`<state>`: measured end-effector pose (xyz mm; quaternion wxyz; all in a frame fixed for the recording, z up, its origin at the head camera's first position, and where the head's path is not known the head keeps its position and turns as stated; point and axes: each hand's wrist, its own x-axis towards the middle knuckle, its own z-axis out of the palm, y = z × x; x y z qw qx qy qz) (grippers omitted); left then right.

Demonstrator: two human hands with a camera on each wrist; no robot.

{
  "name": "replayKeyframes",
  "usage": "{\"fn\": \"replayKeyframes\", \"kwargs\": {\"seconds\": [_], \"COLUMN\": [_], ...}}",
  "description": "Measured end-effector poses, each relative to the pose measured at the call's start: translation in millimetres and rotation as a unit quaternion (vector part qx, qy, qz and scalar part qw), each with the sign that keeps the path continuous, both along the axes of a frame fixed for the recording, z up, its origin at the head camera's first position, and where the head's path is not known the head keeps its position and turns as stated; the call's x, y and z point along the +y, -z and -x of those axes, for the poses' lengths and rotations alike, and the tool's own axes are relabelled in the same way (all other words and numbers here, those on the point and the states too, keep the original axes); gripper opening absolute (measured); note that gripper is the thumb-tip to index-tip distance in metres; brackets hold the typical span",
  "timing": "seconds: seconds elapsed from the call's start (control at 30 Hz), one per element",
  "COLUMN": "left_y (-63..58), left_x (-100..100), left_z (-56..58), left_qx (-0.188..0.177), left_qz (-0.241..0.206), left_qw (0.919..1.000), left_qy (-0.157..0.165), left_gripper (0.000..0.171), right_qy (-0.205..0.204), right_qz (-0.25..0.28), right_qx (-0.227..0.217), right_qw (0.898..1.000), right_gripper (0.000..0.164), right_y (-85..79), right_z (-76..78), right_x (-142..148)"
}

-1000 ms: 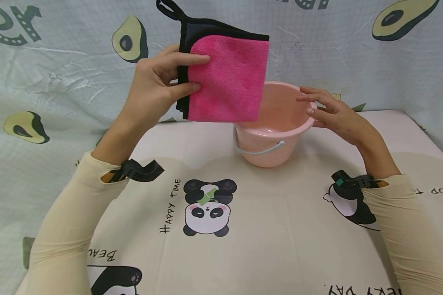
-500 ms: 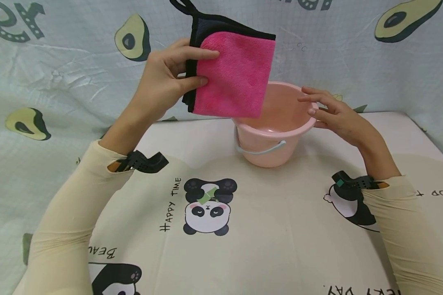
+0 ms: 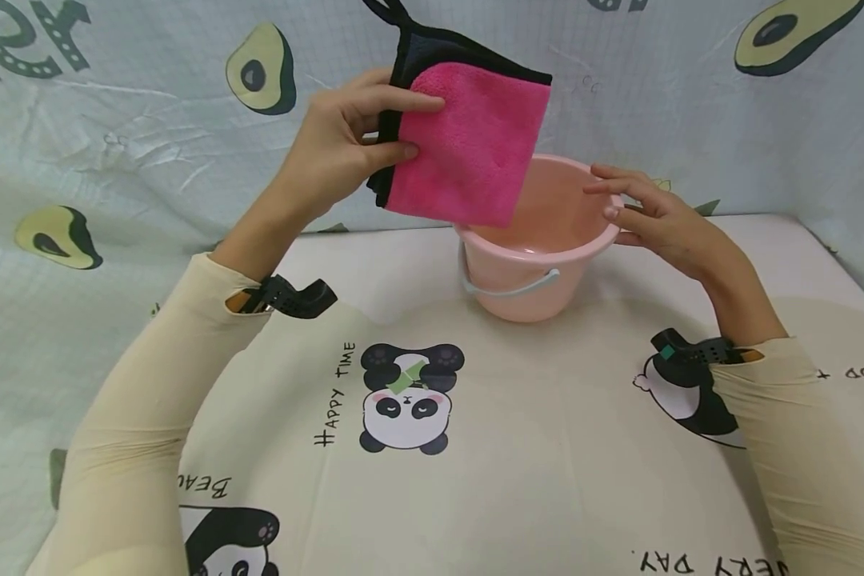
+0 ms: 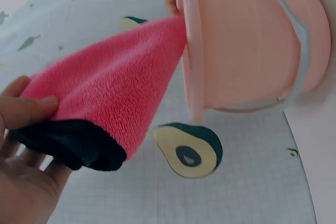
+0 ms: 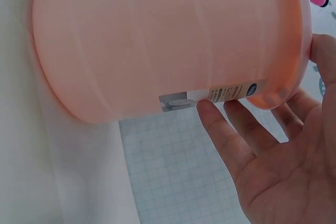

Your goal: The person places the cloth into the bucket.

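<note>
My left hand [image 3: 338,140] pinches the left edge of a folded pink towel [image 3: 475,144] between thumb and fingers. Black trim borders the towel, with a hanging loop at its upper corner. Its lower right corner overlaps the mouth of a pink bucket [image 3: 522,280] in the head view. The left wrist view shows the pink towel [image 4: 121,72] reaching to the bucket rim [image 4: 193,72]. My right hand [image 3: 666,220] holds the bucket's right rim. In the right wrist view, two fingertips touch a label [image 5: 210,95] on its side.
The bucket stands near the back of a table [image 3: 518,432] with a panda-print cover. A light blue bucket handle [image 3: 511,290] hangs down in front. Behind rises an avocado-print sheet [image 3: 151,104]. Black straps [image 3: 288,296] sit on both wrists.
My left hand has carried the towel to the right, over the bucket's left rim, and the towel has tilted slightly. My right hand stays at the rim.
</note>
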<state>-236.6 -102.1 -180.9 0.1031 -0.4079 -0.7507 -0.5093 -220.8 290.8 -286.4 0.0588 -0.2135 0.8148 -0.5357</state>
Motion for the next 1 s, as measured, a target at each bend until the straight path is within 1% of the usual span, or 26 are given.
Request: {"fn": "replayKeyframes", "kwargs": {"seconds": [0.1,0.17,0.3,0.4,0.43,0.5,0.63,0.73,0.9,1.0], "left_y": [0.9,2.4,1.8,-2.0,-3.4,-6.3,-13.1,-19.8,-31.7,-37.6], "left_x": [-3,-6,-7,-6,-6,-4,1,5,16,23], "left_z": [9.9,16.5,26.9,32.5,34.3,37.9,43.2,45.7,48.6,50.4], "left_qx": [0.022,0.045,0.069,0.088,0.097,0.110,0.110,0.121,0.142,0.148], "left_qz": [0.020,0.039,0.082,0.119,0.129,0.146,0.173,0.206,0.275,0.305], "left_qw": [0.9995,0.9980,0.9942,0.9888,0.9869,0.9832,0.9787,0.9711,0.9508,0.9407], "left_qy": [0.014,0.019,0.002,-0.014,-0.014,-0.010,0.008,0.007,-0.015,-0.018], "left_gripper": [0.037,0.036,0.035,0.033,0.032,0.031,0.029,0.029,0.030,0.031], "right_qy": [0.001,-0.001,0.000,0.004,0.004,0.005,-0.003,-0.011,-0.018,-0.016], "right_qz": [-0.004,-0.009,-0.022,-0.025,-0.026,-0.023,-0.014,-0.003,-0.005,-0.009], "right_qx": [-0.003,-0.005,-0.011,-0.016,-0.015,-0.018,-0.015,-0.012,-0.013,-0.010], "right_qw": [1.000,1.000,1.000,1.000,1.000,1.000,1.000,1.000,1.000,1.000], "right_gripper": [0.043,0.044,0.045,0.045,0.045,0.044,0.044,0.044,0.044,0.044], "right_y": [-0.2,0.4,0.7,0.6,0.5,0.7,2.7,2.9,1.2,0.3], "right_z": [1.6,3.0,5.1,5.4,5.2,5.8,6.3,6.3,7.2,8.2], "right_x": [-2,-2,0,0,0,1,1,3,4,5]}}
